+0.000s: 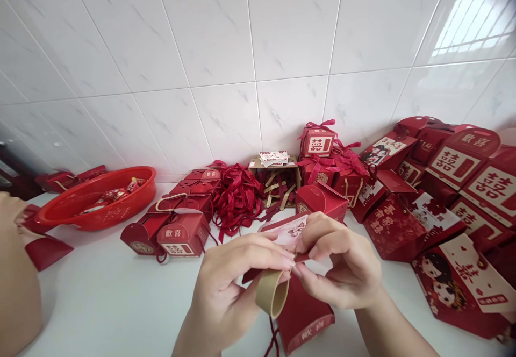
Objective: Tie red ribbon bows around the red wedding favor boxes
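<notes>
My left hand is closed on a looped paper strip, tan on its visible face. The fingertips of my right hand pinch the strip's other end close to my left fingers, which hide the join. Just behind my fingers is a pink-and-white printed card with red lettering; I cannot tell whether it is held or part of a box. Below my hands a red gift box stands on the white table, partly covered, with a dark red cord beside it.
At the left stands a red plastic basket with wrapped sweets, near another person's arm. Several red boxes, a heap of red ribbons and a carton of paper strips line the wall. Stacked boxes fill the right side.
</notes>
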Demonstrator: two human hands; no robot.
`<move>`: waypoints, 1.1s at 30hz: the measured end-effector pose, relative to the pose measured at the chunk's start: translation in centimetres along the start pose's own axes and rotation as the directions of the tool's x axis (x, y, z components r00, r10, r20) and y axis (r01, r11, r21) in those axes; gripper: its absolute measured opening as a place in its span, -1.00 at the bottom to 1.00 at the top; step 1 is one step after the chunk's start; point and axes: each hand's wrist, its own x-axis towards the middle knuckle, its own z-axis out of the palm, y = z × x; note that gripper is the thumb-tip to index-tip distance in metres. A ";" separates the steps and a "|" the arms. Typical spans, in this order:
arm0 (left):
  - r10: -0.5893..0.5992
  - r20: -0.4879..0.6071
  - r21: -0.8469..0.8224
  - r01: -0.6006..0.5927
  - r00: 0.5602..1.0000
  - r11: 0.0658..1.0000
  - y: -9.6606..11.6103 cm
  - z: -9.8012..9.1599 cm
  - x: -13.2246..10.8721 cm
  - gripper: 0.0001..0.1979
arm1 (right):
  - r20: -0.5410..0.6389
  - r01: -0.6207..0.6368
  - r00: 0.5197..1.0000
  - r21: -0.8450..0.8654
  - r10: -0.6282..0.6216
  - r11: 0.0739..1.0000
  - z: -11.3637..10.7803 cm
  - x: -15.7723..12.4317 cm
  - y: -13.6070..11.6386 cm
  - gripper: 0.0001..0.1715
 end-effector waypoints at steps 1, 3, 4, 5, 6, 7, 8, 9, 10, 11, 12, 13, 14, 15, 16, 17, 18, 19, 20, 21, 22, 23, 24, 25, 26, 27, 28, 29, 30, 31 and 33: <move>-0.005 0.010 -0.008 0.005 1.000 1.000 0.0 -0.1 0.0 -0.70 | -0.007 0.016 1.000 0.002 -0.016 1.000 0.0 0.1 0.0 -0.69; -0.017 0.028 -0.027 0.017 0.999 0.999 -0.1 -0.1 -0.1 -0.69 | -0.022 0.048 0.999 -0.005 -0.048 0.999 0.1 0.2 0.0 -0.67; -0.014 0.036 -0.033 0.015 0.999 0.999 -0.1 -0.2 -0.1 -0.68 | -0.030 0.061 0.998 -0.017 -0.061 0.998 0.1 0.2 0.0 -0.66; 0.000 0.042 -0.037 0.001 0.999 0.999 -0.1 -0.2 -0.1 -0.67 | -0.037 0.070 0.997 -0.032 -0.071 0.997 0.1 0.3 0.1 -0.66; 0.016 0.046 -0.038 -0.015 0.999 0.999 -0.2 -0.2 -0.1 -0.68 | -0.044 0.078 0.996 -0.045 -0.080 0.996 0.0 0.3 0.1 -0.65; 0.032 0.045 -0.035 -0.031 0.998 0.999 -0.2 -0.1 -0.1 -0.68 | -0.048 0.084 0.995 -0.054 -0.086 0.995 0.0 0.3 0.1 -0.65; 0.039 0.041 -0.028 -0.038 0.998 0.999 -0.1 -0.1 -0.1 -0.68 | -0.049 0.088 0.995 -0.057 -0.091 0.994 0.0 0.3 0.0 -0.64; 0.037 0.034 -0.019 -0.036 0.999 0.999 -0.1 -0.1 -0.1 -0.68 | -0.048 0.093 0.994 -0.055 -0.095 0.994 -0.1 0.3 0.0 -0.64; 0.023 0.028 -0.011 -0.023 0.999 1.000 0.0 0.0 -0.1 -0.68 | -0.048 0.095 0.994 -0.049 -0.098 0.994 -0.1 0.3 0.0 -0.64; 0.003 0.028 -0.006 -0.003 1.000 1.000 0.0 0.0 -0.1 -0.68 | -0.051 0.097 0.994 -0.041 -0.099 0.994 -0.1 0.3 0.0 -0.63; -0.022 0.033 -0.006 0.022 0.999 1.000 0.1 0.0 -0.2 -0.69 | -0.054 0.099 0.993 -0.034 -0.101 0.994 -0.1 0.3 -0.1 -0.63; -0.043 0.039 -0.015 0.044 0.998 0.999 0.2 0.1 -0.2 -0.71 | -0.059 0.101 0.993 -0.028 -0.103 0.994 -0.1 0.3 -0.1 -0.63; -0.062 0.039 -0.031 0.063 0.997 0.998 0.2 0.1 -0.2 -0.73 | -0.064 0.103 0.992 -0.023 -0.105 0.994 -0.1 0.4 -0.1 -0.63; -0.076 0.034 -0.053 0.078 0.997 0.996 0.3 0.2 -0.2 -0.75 | -0.067 0.107 0.992 -0.021 -0.108 0.994 -0.1 0.4 -0.2 -0.63; -0.087 0.023 -0.081 0.088 0.996 0.993 0.4 0.3 -0.3 -0.77 | -0.067 0.110 0.992 -0.021 -0.111 0.994 -0.1 0.4 -0.2 -0.63; -0.092 0.010 -0.114 0.092 0.996 0.989 0.4 0.4 -0.3 -0.79 | -0.068 0.111 0.991 -0.024 -0.112 0.994 -0.1 0.3 -0.2 -0.62; -0.099 -0.001 -0.153 0.098 0.995 0.983 0.4 0.5 -0.3 -0.80 | -0.070 0.106 0.992 -0.027 -0.108 0.994 -0.1 0.3 -0.2 -0.62; -0.107 -0.004 -0.192 0.105 0.994 0.976 0.3 0.5 -0.4 -0.81 | -0.074 0.101 0.992 -0.030 -0.103 0.994 -0.1 0.3 -0.2 -0.62; -0.117 0.002 -0.230 0.114 0.993 0.966 0.3 0.6 -0.4 -0.81 | -0.077 0.093 0.992 -0.032 -0.095 0.995 -0.1 0.2 -0.2 -0.63; -0.123 0.011 -0.264 0.121 0.992 0.957 0.1 0.6 -0.4 -0.81 | -0.080 0.084 0.993 -0.031 -0.087 0.996 -0.1 0.2 -0.2 -0.63; -0.125 0.021 -0.288 0.125 0.992 0.949 0.0 0.7 -0.5 -0.79 | -0.084 0.077 0.993 -0.027 -0.079 0.997 0.0 0.1 -0.2 -0.64; -0.121 0.031 -0.301 0.125 0.992 0.945 -0.2 0.7 -0.5 -0.77 | -0.087 0.074 0.993 -0.019 -0.075 0.997 0.0 0.1 -0.2 -0.65; -0.116 0.038 -0.309 0.122 0.993 0.943 -0.4 0.6 -0.5 -0.74 | -0.091 0.071 0.993 -0.008 -0.071 0.997 0.0 0.1 -0.2 -0.67; -0.112 0.045 -0.314 0.120 0.993 0.942 -0.6 0.6 -0.4 -0.71 | -0.095 0.067 0.993 0.008 -0.065 0.998 0.1 0.0 -0.2 -0.70; -0.114 0.044 -0.327 0.122 0.993 0.937 -0.7 0.6 -0.4 -0.70 | -0.096 0.057 0.994 0.030 -0.053 0.998 0.1 0.0 -0.1 -0.72; -0.125 0.033 -0.349 0.128 0.992 0.928 -0.8 0.6 -0.4 -0.70 | -0.090 0.040 0.995 0.057 -0.035 0.998 0.1 0.0 -0.1 -0.75; -0.146 0.014 -0.380 0.141 0.989 0.914 -0.9 0.7 -0.4 -0.73 | -0.081 0.018 0.997 0.087 -0.011 0.996 0.2 0.0 -0.1 -0.77; -0.177 -0.011 -0.417 0.156 0.984 0.895 -0.8 0.8 -0.4 -0.76 | -0.068 -0.007 0.998 0.115 0.015 0.993 0.2 0.0 0.0 -0.78; -0.211 -0.037 -0.451 0.172 0.977 0.876 -0.7 0.9 -0.4 -0.80 | -0.058 -0.029 0.998 0.141 0.038 0.990 0.2 0.0 0.0 -0.79; -0.244 -0.065 -0.476 0.185 0.968 0.860 -0.6 1.1 -0.3 -0.83 | -0.049 -0.045 0.997 0.164 0.053 0.985 0.3 0.0 0.0 -0.80; -0.287 -0.110 -0.493 0.199 0.952 0.847 -0.2 1.4 -0.3 -0.84 | -0.038 -0.052 0.997 0.194 0.061 0.980 0.4 0.0 0.0 -0.80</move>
